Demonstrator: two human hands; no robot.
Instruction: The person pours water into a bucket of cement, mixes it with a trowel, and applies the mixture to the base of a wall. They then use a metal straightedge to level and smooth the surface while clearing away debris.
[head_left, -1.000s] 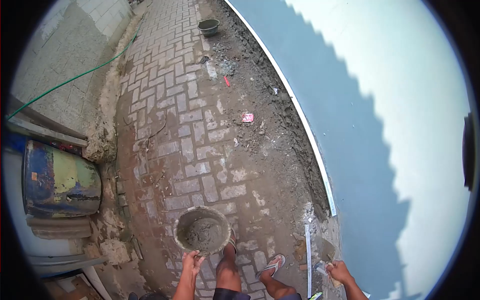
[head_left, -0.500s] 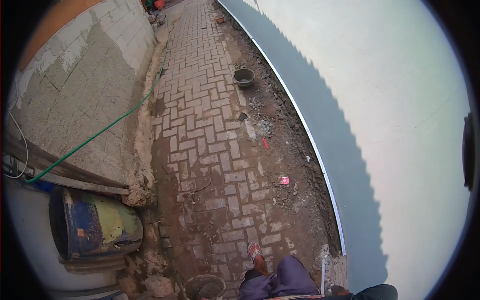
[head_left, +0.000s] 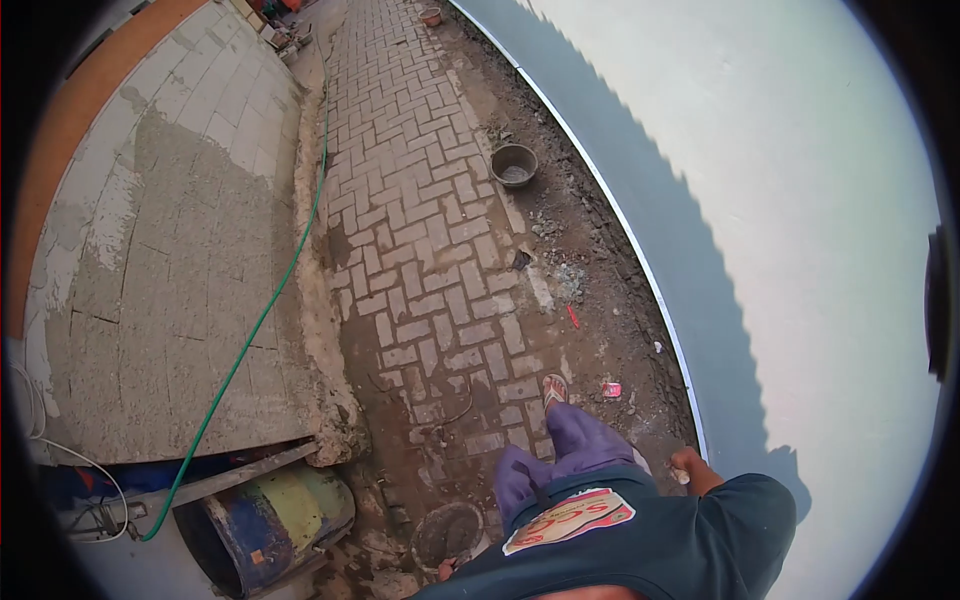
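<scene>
At the bottom of the view my left hand point(head_left: 447, 569) is closed at the near rim of a round, mortar-stained bucket point(head_left: 447, 534); only part of the hand shows. My right hand point(head_left: 686, 463) hangs beside my right hip, near the foot of the painted wall point(head_left: 800, 250). Its fingers are curled round something small and pale that I cannot make out. One sandalled foot point(head_left: 555, 388) is forward on the paving point(head_left: 430, 240).
A stained barrel point(head_left: 270, 530) lies at the lower left under a plank. A green hose point(head_left: 245, 350) runs along the block wall point(head_left: 190, 220). Ahead on the right are a dark basin point(head_left: 513, 166), a reddish pot point(head_left: 430, 17), a red scrap point(head_left: 573, 317) and a pink packet point(head_left: 612, 390).
The view has tilted and shifted, bringing my torso and both hands into sight. The bucket at the bottom has moved up and right in view, while the barrel has moved down and right.
</scene>
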